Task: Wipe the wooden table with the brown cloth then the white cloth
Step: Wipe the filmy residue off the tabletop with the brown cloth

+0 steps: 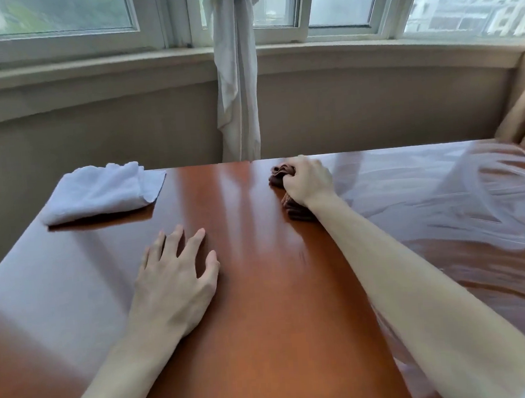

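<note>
Left hand (175,282) flat, right hand (308,180) fisted.

Counter (261,292): glossy polished wood, streaky wet film on right. White cloth (99,193): soft fluffy terry. Brown cloth (284,178): crumpled fabric.

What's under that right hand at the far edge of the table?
A bunched brown cloth, gripped by the right hand and pressed on the wooden table. Folds show beside the fingers and wrist; the rest of it is covered by the hand.
</note>
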The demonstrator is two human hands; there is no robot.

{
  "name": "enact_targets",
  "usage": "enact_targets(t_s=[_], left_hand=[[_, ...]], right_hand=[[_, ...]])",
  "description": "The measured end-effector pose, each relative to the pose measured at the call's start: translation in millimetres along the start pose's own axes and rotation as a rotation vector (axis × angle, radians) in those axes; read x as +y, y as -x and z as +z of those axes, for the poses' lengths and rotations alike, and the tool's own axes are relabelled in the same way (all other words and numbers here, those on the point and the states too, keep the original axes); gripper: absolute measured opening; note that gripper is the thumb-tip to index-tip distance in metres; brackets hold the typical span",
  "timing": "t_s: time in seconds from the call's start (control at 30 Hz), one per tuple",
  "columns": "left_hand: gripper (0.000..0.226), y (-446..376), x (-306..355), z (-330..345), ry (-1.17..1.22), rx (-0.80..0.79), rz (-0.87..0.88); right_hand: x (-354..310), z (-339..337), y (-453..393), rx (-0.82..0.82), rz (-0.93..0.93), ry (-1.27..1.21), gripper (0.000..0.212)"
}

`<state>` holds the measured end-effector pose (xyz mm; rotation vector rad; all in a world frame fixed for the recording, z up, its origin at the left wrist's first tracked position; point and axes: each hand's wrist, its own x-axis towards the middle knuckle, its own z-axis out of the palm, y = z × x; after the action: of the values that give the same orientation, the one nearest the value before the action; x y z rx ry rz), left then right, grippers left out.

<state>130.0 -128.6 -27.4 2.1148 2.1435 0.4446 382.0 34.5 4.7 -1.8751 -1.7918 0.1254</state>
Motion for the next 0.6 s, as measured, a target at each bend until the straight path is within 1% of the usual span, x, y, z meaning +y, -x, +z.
enact_targets(t_s=[0.13, 0.2, 0.27, 0.37, 0.5, 0.6], left_hand=[[0.078, 1.3, 0.2, 2.1, -0.021, 0.015, -0.015], [0.079, -3.0, 0.1, 1.1, -0.005, 0.01, -0.031], [0.077, -3.5, 1.6, 0.0, 0.0, 0.006, -0.028], [0.073, -2.3, 2.4, -1.6, 0.021, -0.005, -0.036], [0.061, -1.5, 1.9, -3.8, 0.025, -0.02, -0.025], [0.057, 1.7, 1.7, -4.0, 0.012, -0.046, -0.015]], right_hand=[[1.8, 17.4, -64.8, 0.0, -0.018, 0.019, 0.019], [2.2, 21.0, -75.2, -0.015, -0.031, 0.037, 0.015], [4.0, 16.5, -64.6, -0.013, -0.042, 0.046, 0.016], [-0.4, 7.4, -20.6, -0.013, -0.062, 0.039, 0.015], [-11.1, -21.3, 79.1, -0.032, -0.121, -0.011, 0.014], [-16.4, -47.4, 164.2, -0.067, -0.196, -0.038, 0.024]])
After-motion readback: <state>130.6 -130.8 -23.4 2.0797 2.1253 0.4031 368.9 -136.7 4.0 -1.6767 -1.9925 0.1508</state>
